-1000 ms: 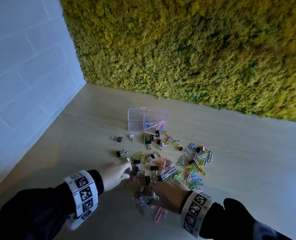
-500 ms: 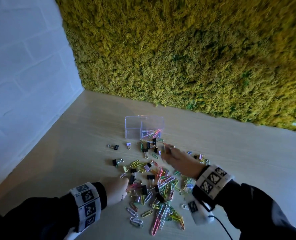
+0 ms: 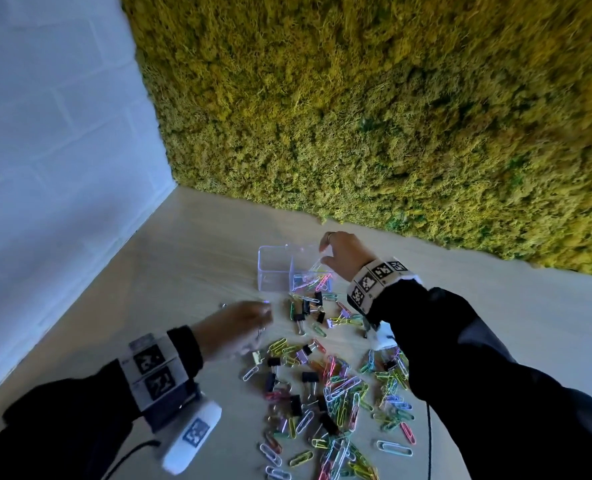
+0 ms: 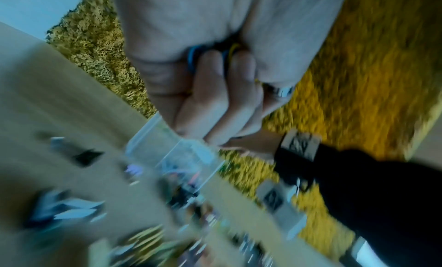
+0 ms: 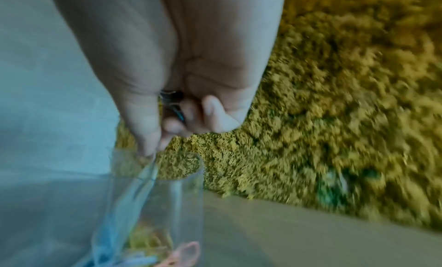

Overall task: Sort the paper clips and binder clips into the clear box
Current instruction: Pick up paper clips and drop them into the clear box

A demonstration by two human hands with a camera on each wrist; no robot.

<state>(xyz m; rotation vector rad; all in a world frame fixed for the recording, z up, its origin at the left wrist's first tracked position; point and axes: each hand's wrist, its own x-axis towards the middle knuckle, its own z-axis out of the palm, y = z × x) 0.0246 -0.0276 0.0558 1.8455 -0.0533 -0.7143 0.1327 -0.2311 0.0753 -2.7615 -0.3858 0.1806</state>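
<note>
The clear box [image 3: 273, 271] stands at the back of the wooden table; its left compartment looks empty and its right one holds coloured paper clips [image 3: 310, 282]. My right hand [image 3: 324, 255] hovers over the right compartment, fingers curled on a few paper clips [image 5: 177, 111] above the box [image 5: 167, 191]. My left hand [image 3: 264, 312] is just left of and in front of the box, fisted round blue and yellow paper clips [image 4: 191, 59]. A loose pile of coloured paper clips [image 3: 343, 386] and black binder clips [image 3: 301, 317] lies in front of the box.
A mossy yellow-green wall [image 3: 374, 116] rises right behind the box. A white brick wall [image 3: 52, 150] closes off the left side. Bare tabletop [image 3: 197, 258] lies left of the box and to the far right. Clips reach down to the near edge.
My right hand rose from the near side of the pile and travelled forward to above the box. My left hand left the pile's left edge and moved toward the box.
</note>
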